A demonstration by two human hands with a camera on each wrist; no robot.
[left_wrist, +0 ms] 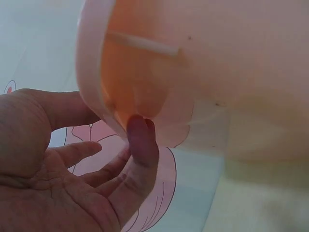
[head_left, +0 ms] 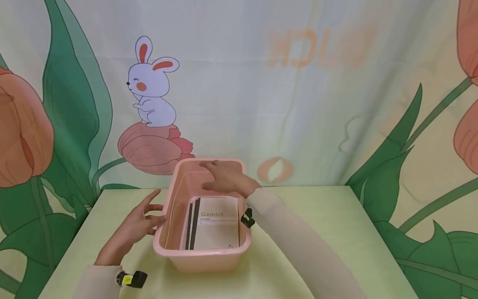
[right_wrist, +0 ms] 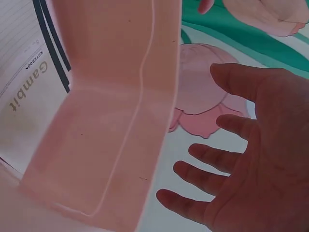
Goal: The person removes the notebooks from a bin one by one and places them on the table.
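A pink plastic basin (head_left: pixel 201 261) stands on the table, its long side running away from me. Inside lie several notebooks (head_left: pixel 218 228), the top one marked "Gambit", with dark spines along their left side. My left hand (head_left: pixel 140 222) is at the basin's left rim. In the left wrist view, one digit of the left hand (left_wrist: pixel 72 179) goes over the rim while another fingertip lies against the outer wall, pinching the edge. Over the basin's far end hovers my right hand (head_left: pixel 228 178), fingers spread and holding nothing. The right wrist view shows this hand (right_wrist: pixel 241 145) apart from the rim.
The basin rests on a pale green table (head_left: pixel 310 232). Behind the table hangs a curtain (head_left: pixel 231 91) printed with a rabbit, tulips and leaves. A black wrist camera (head_left: pixel 247 218) sits by the right cuff, near the basin's right rim.
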